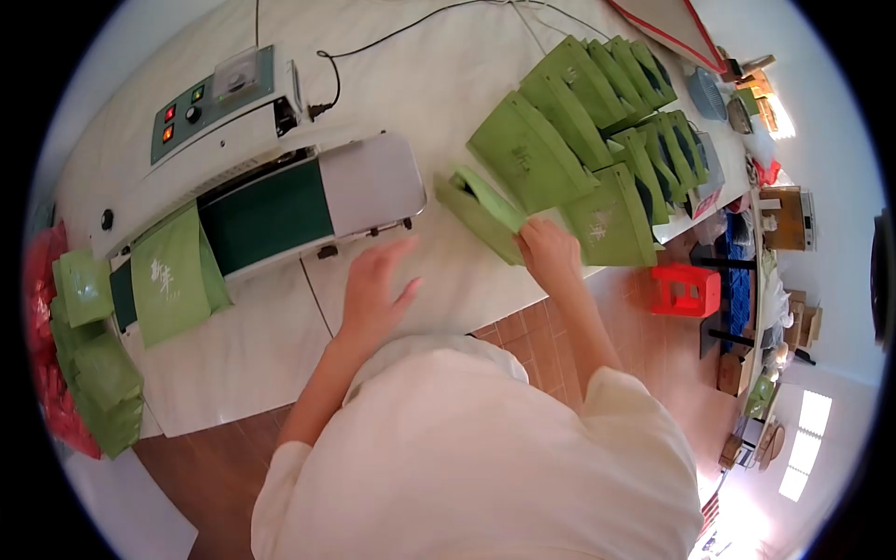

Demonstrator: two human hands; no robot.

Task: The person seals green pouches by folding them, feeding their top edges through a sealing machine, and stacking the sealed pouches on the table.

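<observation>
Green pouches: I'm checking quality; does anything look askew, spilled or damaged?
The pouch pile beside the band sealer looks askew, its pouches lying at mixed angles, unlike the neater rows. No spill or damage shows.

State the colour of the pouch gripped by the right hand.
The pouch is green outside; it shows best in the head view, the only one.

Left hand [371, 291] open, fingers spread; right arm [583, 317] extended, hand [549, 250] in pinching grip.
</observation>
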